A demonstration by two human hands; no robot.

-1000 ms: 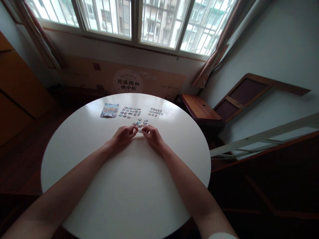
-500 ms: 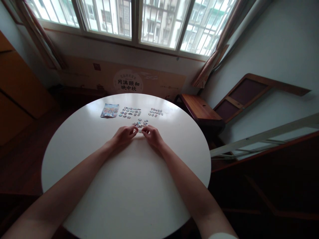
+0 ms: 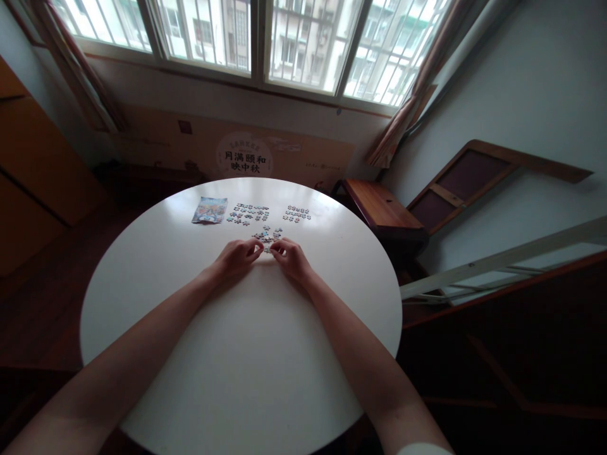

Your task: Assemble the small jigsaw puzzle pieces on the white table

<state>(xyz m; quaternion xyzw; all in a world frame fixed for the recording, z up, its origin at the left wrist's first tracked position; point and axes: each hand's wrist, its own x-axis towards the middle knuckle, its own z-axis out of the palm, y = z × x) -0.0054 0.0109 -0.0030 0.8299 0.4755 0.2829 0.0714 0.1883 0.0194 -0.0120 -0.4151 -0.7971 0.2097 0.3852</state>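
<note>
My left hand [image 3: 238,254] and my right hand [image 3: 288,256] meet over the white round table [image 3: 237,354], thumbs and fingertips pinched together. Between the fingertips is a small pale jigsaw puzzle piece [image 3: 267,250], gripped from both sides and partly hidden by the fingers. Just beyond them lies a loose heap of jigsaw pieces [image 3: 268,239], some overlapping. Farther back, more jigsaw pieces [image 3: 251,212] are spread in rows on the left. A smaller group of pieces [image 3: 297,213] lies in rows to the right.
A printed picture bag or sheet [image 3: 209,210] lies left of the rows of pieces. Behind the table's far edge are a wooden stool or bench [image 3: 382,203] and a wall banner [image 3: 303,148] under barred windows. A wooden cabinet [image 3: 38,170] stands at the left.
</note>
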